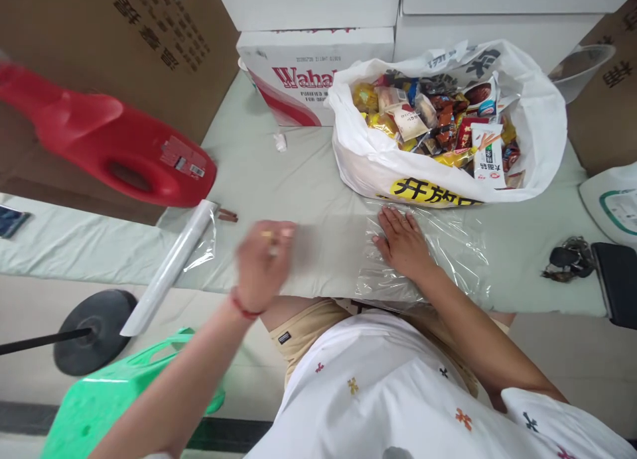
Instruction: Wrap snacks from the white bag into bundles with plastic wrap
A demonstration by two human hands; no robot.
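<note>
My left hand (pixel 263 260), blurred, hovers over the cloth-covered table with its fingers curled. A small yellow glint shows at its fingers; whether anything is held is unclear. A red band circles that wrist. My right hand (pixel 404 242) lies flat, fingers spread, on a clear plastic sheet or bag (pixel 462 253). Just beyond it stands a white plastic bag (pixel 368 164) full of wrapped snacks (pixel 448 124). Left of my left hand, a roll of clear plastic (pixel 169 270) lies slanted over the table edge, near small brown sticks (pixel 227 215).
A red plastic container (pixel 149 157) is at the left, by a cardboard box (pixel 199 21). A Wahaha carton (pixel 298 54) stands behind. Keys (pixel 570 259) and a dark phone-like object (pixel 617 283) lie right. A green stool (pixel 104 399) is below left.
</note>
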